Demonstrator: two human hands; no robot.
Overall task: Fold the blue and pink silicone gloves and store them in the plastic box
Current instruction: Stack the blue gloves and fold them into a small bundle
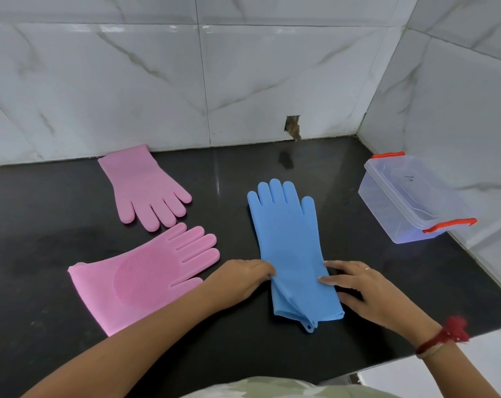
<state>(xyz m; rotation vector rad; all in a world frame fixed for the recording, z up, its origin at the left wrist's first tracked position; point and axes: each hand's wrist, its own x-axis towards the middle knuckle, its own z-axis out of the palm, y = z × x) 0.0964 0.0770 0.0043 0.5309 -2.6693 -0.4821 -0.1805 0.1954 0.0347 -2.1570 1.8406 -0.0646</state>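
Folding blue glove: left hand pinches its cuff edge, right hand rests flat, ungripped, opposite; next, probably fold fingers toward the grip.

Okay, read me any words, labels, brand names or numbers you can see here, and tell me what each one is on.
Clear plastic box with orange latches: a small dark handwritten mark on its lid, too small and faint to read.
Blue silicone glove: no text visible.
Two pink silicone gloves: no text visible.
Nothing else carries writing.
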